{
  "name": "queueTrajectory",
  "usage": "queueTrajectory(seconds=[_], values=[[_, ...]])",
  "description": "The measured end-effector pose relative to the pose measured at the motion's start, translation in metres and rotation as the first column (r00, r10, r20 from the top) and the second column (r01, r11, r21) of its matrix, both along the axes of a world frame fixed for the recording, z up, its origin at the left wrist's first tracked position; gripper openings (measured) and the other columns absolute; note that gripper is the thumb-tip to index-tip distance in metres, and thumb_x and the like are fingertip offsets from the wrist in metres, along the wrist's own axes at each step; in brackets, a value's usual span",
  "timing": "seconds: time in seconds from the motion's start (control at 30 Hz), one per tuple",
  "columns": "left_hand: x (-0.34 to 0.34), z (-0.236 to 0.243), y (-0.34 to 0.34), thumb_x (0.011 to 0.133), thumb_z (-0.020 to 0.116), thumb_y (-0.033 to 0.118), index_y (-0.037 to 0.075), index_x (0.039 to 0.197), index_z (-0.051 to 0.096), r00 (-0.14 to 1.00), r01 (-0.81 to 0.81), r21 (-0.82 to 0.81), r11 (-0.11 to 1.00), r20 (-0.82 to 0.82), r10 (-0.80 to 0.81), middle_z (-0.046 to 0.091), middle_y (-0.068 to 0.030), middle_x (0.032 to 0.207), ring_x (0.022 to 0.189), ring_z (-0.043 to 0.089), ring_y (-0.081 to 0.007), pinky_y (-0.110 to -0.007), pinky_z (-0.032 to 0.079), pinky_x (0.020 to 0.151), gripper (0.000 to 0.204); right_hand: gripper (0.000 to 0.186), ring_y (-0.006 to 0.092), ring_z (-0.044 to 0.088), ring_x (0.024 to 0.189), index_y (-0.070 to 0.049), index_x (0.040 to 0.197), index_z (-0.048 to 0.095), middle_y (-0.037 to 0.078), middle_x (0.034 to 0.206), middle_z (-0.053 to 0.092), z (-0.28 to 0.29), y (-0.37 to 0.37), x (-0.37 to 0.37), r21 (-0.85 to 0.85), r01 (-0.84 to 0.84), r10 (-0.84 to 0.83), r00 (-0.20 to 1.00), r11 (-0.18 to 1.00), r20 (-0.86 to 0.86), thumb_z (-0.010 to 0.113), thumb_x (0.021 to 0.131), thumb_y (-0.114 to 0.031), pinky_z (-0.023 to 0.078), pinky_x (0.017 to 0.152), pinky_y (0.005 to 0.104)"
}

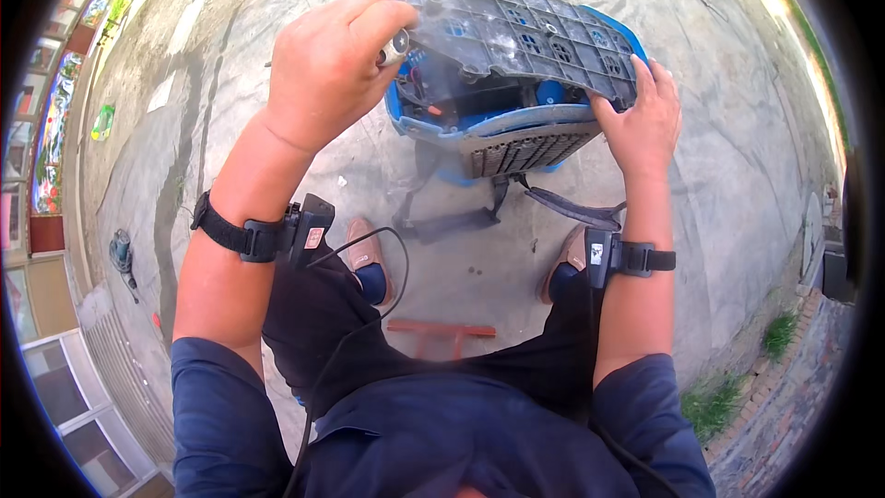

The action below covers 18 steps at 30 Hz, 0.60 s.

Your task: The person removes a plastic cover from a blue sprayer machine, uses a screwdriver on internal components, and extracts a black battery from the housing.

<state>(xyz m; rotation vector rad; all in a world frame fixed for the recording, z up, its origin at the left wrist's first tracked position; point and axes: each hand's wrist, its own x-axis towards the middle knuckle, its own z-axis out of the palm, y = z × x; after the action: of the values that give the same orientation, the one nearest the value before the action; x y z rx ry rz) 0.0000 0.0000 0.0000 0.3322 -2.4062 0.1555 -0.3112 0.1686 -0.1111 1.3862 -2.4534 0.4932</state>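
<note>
In front of me stands a blue plastic unit with black straps, which looks like a backpack sprayer (516, 120). Its dark ribbed base panel (525, 32) is tilted up, with a gap at the near side showing wires and a blue round part (550, 92). My left hand (327, 65) is closed at the panel's left corner, around a round-ended handle, seemingly a screwdriver (395, 48); a thin tip shows on the hand's other side. My right hand (643, 120) grips the panel's right edge, thumb on the near side, fingers over the far side.
Black straps (567, 207) hang from the unit toward my feet. Below me is a reddish-brown low stool frame (441, 329). On the concrete at left lies a grey-green power tool (121, 254). A cable (387, 309) runs from my left wrist device. Grass and bricks edge the right.
</note>
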Motion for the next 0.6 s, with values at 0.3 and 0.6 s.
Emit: queueTrajectory(seconds=[0.3, 0.6], values=[[0.002, 0.002, 0.007, 0.067, 0.081, 0.004, 0.016, 0.097, 0.065, 0.999, -0.024, -0.018, 1.0, -0.041, 0.023, 0.06, -0.0014, 0.082, 0.069, 0.063, -0.0239, -0.037, 0.05, 0.058, 0.037, 0.084, 0.0454, 0.052, 0.136, -0.004, 0.154, 0.045, 0.028, 0.152, 0.048, -0.025, 0.009, -0.004, -0.136, 0.157, -0.107, 0.942, 0.978, 0.319, 0.072, 0.084, -0.042, 0.046, 0.111, 0.0487], [-0.009, 0.027, 0.01, 0.074, 0.085, 0.003, 0.01, 0.098, 0.064, 0.997, 0.051, -0.032, 0.998, -0.049, -0.052, 0.063, -0.0042, 0.084, 0.067, 0.061, -0.0251, -0.035, 0.047, 0.059, 0.033, 0.069, 0.0434, 0.057, 0.13, -0.01, 0.15, 0.051, 0.026, 0.148, 0.052, -0.02, 0.014, -0.002, -0.093, 0.142, -0.112, 0.956, 0.985, 0.271, 0.067, 0.09, -0.039, 0.05, 0.106, 0.0494]])
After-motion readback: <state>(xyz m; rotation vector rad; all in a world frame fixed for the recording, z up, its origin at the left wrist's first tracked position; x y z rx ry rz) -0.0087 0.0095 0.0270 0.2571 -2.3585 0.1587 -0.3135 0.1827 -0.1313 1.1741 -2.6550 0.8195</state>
